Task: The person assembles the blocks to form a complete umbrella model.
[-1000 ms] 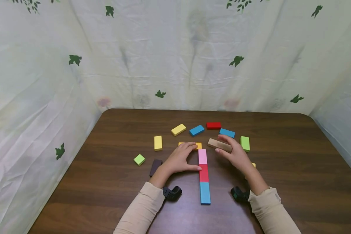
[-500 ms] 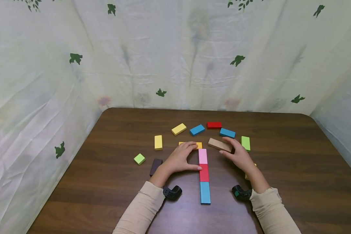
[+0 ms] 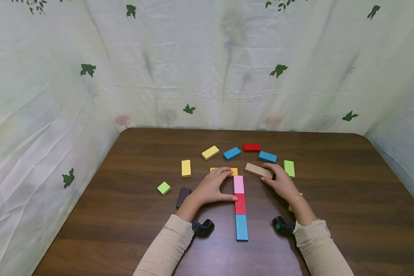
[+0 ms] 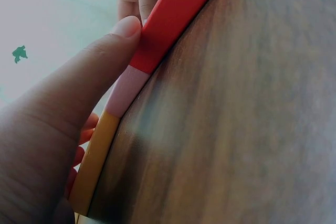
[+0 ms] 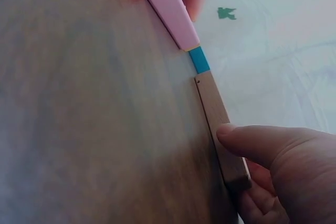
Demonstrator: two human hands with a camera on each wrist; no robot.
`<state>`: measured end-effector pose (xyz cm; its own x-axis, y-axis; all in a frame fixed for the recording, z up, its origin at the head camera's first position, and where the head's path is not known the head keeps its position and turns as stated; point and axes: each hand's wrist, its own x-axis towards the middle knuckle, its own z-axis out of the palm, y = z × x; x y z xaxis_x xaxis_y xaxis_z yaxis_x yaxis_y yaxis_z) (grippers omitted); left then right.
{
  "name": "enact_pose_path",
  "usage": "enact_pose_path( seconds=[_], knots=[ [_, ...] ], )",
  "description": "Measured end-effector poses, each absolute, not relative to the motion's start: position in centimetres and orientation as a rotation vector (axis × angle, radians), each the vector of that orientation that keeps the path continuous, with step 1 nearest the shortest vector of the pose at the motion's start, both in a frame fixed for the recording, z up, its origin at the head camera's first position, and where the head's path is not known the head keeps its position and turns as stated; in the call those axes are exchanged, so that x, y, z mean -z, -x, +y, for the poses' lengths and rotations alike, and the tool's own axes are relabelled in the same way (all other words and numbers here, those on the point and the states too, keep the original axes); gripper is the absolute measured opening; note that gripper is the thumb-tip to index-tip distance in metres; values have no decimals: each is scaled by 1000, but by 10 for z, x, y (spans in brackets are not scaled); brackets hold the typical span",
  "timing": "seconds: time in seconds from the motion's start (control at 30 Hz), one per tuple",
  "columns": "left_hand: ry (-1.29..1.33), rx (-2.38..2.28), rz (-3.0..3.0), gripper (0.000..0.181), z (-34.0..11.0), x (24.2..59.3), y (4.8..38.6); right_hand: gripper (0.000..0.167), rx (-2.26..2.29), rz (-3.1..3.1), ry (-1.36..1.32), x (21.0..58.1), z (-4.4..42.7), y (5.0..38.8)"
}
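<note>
A pink block (image 3: 239, 184), a red block (image 3: 240, 204) and a light-blue block (image 3: 241, 228) lie end to end toward me. An orange block (image 3: 234, 171) lies crosswise at the pink block's far end. My left hand (image 3: 210, 188) is spread beside them, thumb tip touching the red block's left side, fingers at the orange block's far side and partly hiding it. My right hand (image 3: 283, 184) pinches the right end of a plain wooden block (image 3: 257, 170), which lies slanted on the table, apart from the orange one; thumb and fingers show in the right wrist view.
An arc of loose blocks lies around: a green cube (image 3: 163, 188), a dark block (image 3: 183, 197), yellow blocks (image 3: 186, 168), blue blocks (image 3: 232, 153), a red block at the back (image 3: 252, 148), a green block (image 3: 288, 169). My right forearm partly hides another yellow block (image 3: 290, 209).
My right hand has drawn slightly right and toward me, its fingers now at the wooden block's right end. The wooden block and the left hand stay nearly where they were.
</note>
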<state>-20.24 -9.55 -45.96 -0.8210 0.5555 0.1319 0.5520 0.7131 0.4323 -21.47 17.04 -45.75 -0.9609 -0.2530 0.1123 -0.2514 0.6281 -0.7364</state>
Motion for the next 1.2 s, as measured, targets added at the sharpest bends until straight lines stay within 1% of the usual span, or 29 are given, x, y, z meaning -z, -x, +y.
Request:
enact_pose_path(
  seconds=[0.5, 1.2],
  knots=[
    [-928, -733, 2885, 89, -95, 459, 203, 35, 1241, 2836, 470, 456, 169, 224],
    [-928, -736, 2866, 89, -100, 454, 210, 34, 1264, 2827, 579, 451, 158, 233]
  ],
)
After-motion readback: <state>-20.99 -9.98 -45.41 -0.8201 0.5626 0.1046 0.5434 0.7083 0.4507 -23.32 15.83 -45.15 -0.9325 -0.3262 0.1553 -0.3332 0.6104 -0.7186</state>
